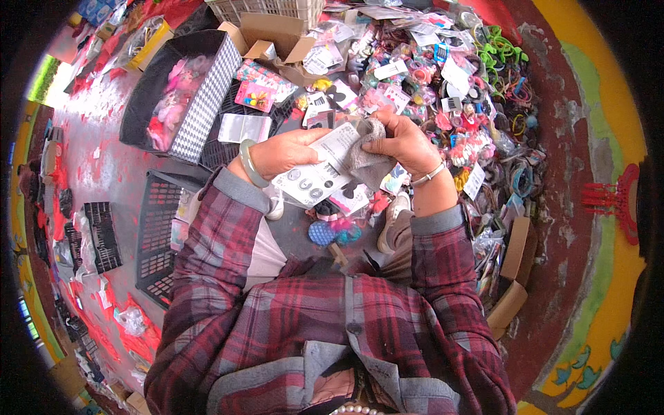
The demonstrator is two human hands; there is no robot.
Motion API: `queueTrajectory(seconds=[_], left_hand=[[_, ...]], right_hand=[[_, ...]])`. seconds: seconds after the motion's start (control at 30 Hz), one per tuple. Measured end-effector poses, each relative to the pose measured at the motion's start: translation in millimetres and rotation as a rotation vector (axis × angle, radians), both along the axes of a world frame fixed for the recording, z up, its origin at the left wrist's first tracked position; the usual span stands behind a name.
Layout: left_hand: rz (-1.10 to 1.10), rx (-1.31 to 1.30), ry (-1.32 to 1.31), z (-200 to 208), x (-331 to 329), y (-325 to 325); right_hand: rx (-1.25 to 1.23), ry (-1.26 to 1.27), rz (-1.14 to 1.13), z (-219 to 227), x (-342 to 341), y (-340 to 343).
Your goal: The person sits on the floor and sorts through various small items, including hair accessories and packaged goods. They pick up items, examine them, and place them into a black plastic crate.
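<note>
My left hand [282, 153] pinches the edge of a white printed card [315, 181] in what looks like a clear plastic sleeve. Between the fingers of my right hand [408, 146] is a crumpled grey cloth [369, 163]. It lies over the right part of the card and hides that part. Both hands are close together in front of me, above the near edge of a large heap of packaged hair accessories [415, 76]. Below the card, a blue round item [321, 233] shows near my shoes.
A black bin with a checked side [202, 104] holds pink fluffy items at the left. Nearer stands a black plastic crate [158, 232]. Open cardboard boxes [273, 31] are behind, with another carton [519, 252] at the right. Green and dark bands [499, 59] lie at the heap's far right.
</note>
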State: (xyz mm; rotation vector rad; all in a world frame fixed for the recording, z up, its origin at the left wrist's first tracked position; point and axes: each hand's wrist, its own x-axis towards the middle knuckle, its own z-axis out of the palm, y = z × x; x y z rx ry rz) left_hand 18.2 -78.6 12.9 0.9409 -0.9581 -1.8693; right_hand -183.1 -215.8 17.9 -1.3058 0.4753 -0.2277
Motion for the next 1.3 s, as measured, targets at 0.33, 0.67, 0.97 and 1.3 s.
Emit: queueTrajectory(seconds=[0.33, 0.67, 0.97, 1.3], left_hand=[[-0.046, 0.039, 0.077, 15.5, -3.7, 5.9], [0.198, 0.061, 0.239, 7.6, 16.9, 12.1], [0.257, 0.008, 0.262, 4.2, 18.8, 10.8], [0.304, 0.084, 0.209, 2.9, -1.7, 0.4]], right_hand=[[0.022, 0.02, 0.015, 22.4, -8.7, 2.2], [0.218, -0.226, -0.295, 17.8, -28.4, -16.2], [0.355, -0.333, -0.147, 3.7, -24.0, -12.1], [0.113, -0.137, -0.336, -8.5, 15.2, 8.3]])
